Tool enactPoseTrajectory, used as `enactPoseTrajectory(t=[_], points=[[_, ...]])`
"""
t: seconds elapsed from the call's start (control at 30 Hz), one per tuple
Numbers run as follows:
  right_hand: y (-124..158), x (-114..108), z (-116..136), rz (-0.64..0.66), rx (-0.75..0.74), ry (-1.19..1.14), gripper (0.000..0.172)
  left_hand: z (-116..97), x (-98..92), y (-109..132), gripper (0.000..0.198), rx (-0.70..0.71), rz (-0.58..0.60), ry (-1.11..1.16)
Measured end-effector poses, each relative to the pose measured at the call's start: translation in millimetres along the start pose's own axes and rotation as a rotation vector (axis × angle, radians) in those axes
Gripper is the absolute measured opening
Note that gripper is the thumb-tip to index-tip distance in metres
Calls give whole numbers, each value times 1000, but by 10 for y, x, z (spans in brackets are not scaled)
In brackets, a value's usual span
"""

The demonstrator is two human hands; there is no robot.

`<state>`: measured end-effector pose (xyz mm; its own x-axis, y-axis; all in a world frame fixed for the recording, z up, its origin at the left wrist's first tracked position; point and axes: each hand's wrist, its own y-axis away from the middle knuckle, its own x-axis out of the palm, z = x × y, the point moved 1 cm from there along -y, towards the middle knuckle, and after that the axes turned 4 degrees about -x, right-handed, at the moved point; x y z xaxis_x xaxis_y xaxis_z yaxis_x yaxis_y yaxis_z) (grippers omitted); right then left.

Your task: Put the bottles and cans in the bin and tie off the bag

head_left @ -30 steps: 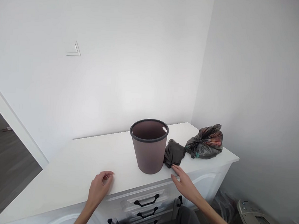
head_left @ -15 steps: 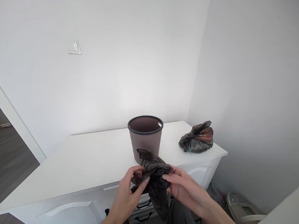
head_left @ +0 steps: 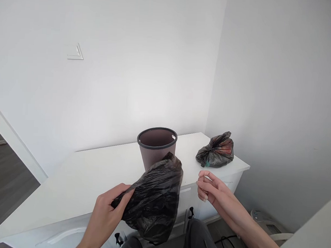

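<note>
A thin black plastic bag [head_left: 153, 200] hangs partly spread in front of the white counter. My left hand [head_left: 108, 209] pinches its left edge between thumb and fingers. To the right of the bag, my right hand [head_left: 213, 190] is raised with its fingers curled and apart, touching nothing. Behind the bag stands an upright brown bin [head_left: 150, 154] with a dark rim; its lower part is hidden by the bag. A tied, filled black bag [head_left: 217, 152] with something red showing through rests at the counter's right end.
The white counter [head_left: 103, 176] runs along the wall, with drawers and dark handles below. A light switch [head_left: 76, 54] is on the wall. At the lower right, a grey appliance [head_left: 268, 223] and a black cable [head_left: 228, 242] lie low down.
My right hand has let go of the black bag and moved right. My left hand has moved left with the bag, which has opened out from a crumpled bunch.
</note>
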<state>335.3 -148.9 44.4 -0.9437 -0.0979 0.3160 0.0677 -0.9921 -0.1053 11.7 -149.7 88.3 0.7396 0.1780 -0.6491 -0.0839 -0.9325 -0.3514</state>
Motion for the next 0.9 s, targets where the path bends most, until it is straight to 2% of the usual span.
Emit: enactPoseTrajectory(t=[0.07, 0.13, 0.27, 0.33, 0.4, 0.5, 0.57, 0.6, 0.63, 0.67, 0.77, 0.8, 0.83, 0.9], points=[[34, 56, 40, -44, -119, 208, 29, -43, -57, -2, 38, -9, 8, 8], [84, 199, 52, -8, -212, 367, 29, -106, -64, 10, 38, -16, 35, 43], [120, 637, 6, 264, -257, 513, 47, -263, 34, 73, 35, -63, 123, 150], [76, 814, -12, 344, -334, 612, 40, -309, 71, 109, 34, -67, 164, 165], [12, 902, -7, 333, -446, 715, 26, -299, 58, 126, 35, -33, 195, 175], [-53, 883, 31, 276, -554, 762, 25, -178, -46, 94, 41, 27, 116, 254], [-58, 823, 59, 282, -579, 751, 27, -70, -122, 42, 46, -38, 1, 316], [-52, 792, 70, 292, -590, 751, 26, -26, -144, 15, 47, -100, -21, 330], [-43, 765, 78, 303, -601, 757, 25, 1, -150, -10, 47, -158, 6, 334], [-32, 740, 83, 316, -613, 768, 25, 11, -143, -29, 47, -199, 81, 330], [5, 673, 86, 337, -668, 860, 31, -43, -67, -50, 47, -235, 423, 305], [18, 644, 87, 327, -690, 903, 34, -71, -43, -50, 43, -231, 493, 299], [33, 609, 89, 305, -716, 945, 37, -93, -26, -52, 40, -230, 515, 292], [70, 511, 103, 226, -779, 1013, 39, -109, -28, -66, 41, -226, 404, 269]])
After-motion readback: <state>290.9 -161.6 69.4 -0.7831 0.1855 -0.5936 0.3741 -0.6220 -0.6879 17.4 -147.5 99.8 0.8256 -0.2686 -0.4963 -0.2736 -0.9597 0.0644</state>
